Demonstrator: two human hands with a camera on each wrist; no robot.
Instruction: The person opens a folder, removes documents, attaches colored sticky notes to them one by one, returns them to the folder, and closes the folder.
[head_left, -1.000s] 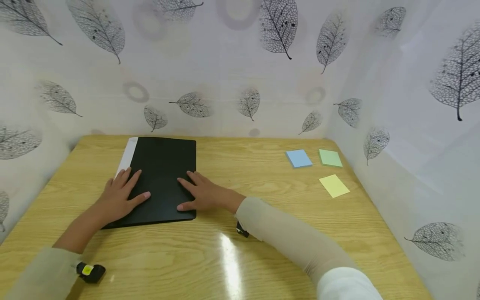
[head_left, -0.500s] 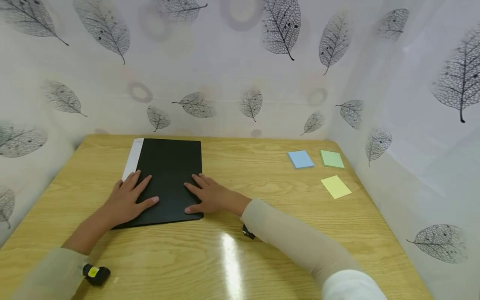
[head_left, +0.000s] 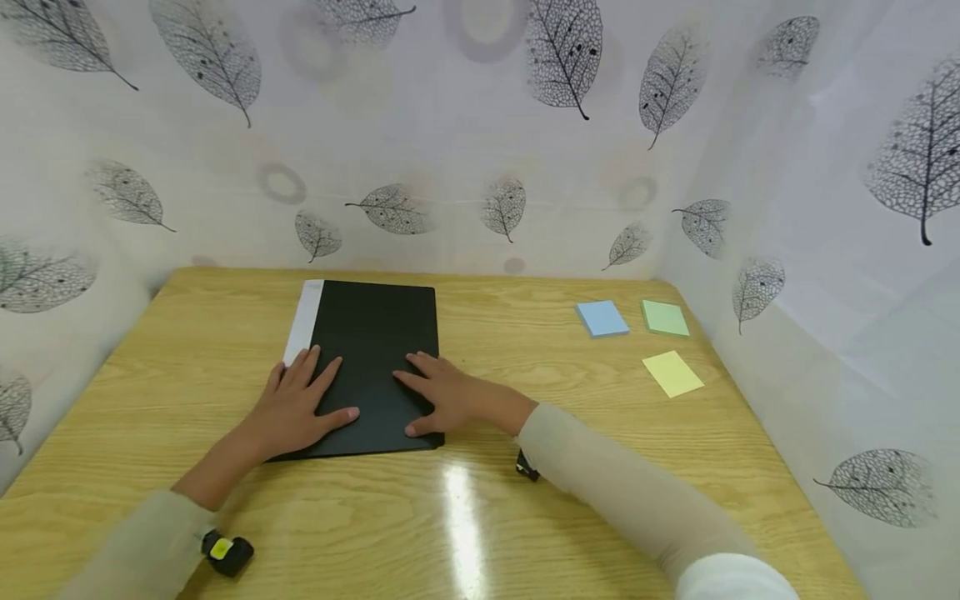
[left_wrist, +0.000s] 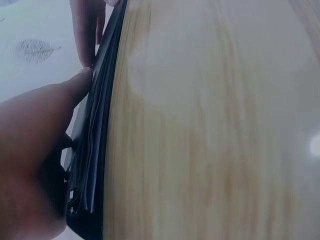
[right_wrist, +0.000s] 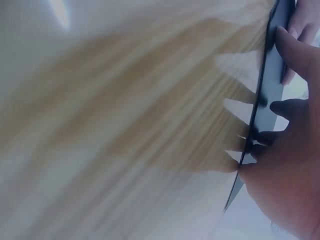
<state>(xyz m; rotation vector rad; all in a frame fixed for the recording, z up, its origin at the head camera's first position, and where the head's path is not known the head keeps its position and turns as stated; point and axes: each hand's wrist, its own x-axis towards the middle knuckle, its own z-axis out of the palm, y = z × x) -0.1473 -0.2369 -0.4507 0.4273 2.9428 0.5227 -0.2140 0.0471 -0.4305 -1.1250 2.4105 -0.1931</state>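
Note:
A black folder (head_left: 378, 325) with a white strip along its left side lies closed on the wooden table. My left hand (head_left: 296, 412) rests on its lower left part with fingers spread, the fingertips reaching over the white strip. On the lower right part lies my right hand (head_left: 450, 396), its fingers spread on the cover near the right edge. Sheets of paper (left_wrist: 95, 130) show between the covers at the folder's near side in the left wrist view. In the right wrist view the right hand (right_wrist: 290, 145) extends over the folder's edge (right_wrist: 270, 90).
At the right of the table (head_left: 570, 500) are a blue sticky note pad (head_left: 602, 318), a green pad (head_left: 665, 317) and a yellow note (head_left: 672, 373). A leaf-patterned curtain (head_left: 450, 133) stands behind the table and along its sides.
The folder has slid to the right across the table under both hands, mostly in the last half second. The sticky notes have stayed in place.

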